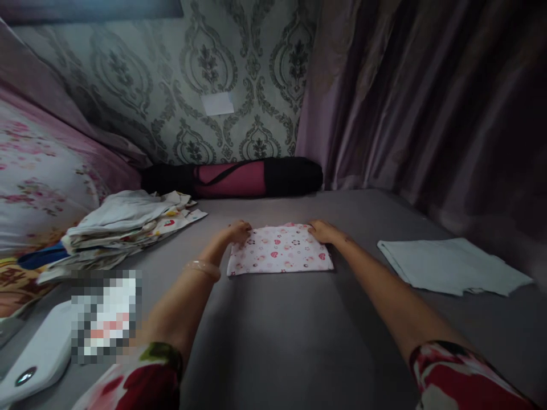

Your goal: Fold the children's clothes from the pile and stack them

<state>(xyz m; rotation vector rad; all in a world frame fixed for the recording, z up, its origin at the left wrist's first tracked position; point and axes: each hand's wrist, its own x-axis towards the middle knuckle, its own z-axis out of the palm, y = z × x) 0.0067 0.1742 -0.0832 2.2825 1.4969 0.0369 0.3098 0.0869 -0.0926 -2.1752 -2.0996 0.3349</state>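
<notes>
A folded white cloth (277, 250) printed with pink hearts and small figures lies flat on the grey bed surface in front of me. At its far left corner is my left hand (239, 232), fingers curled onto the fabric, with a pale bangle (203, 270) round the wrist. My right hand (322, 230) pinches the far right corner in the same way. The fingertips of both hands are partly hidden by the hands themselves. Off to the right lies a folded pale green cloth (448, 265), apart from both hands.
Several folded clothes (123, 219) are piled at the left. Nearer me lie a white device (47, 344) and a blurred-out item (109, 319). A black and maroon rolled bag (231, 179) rests against the wall, and a purple curtain (367, 102) hangs at the right.
</notes>
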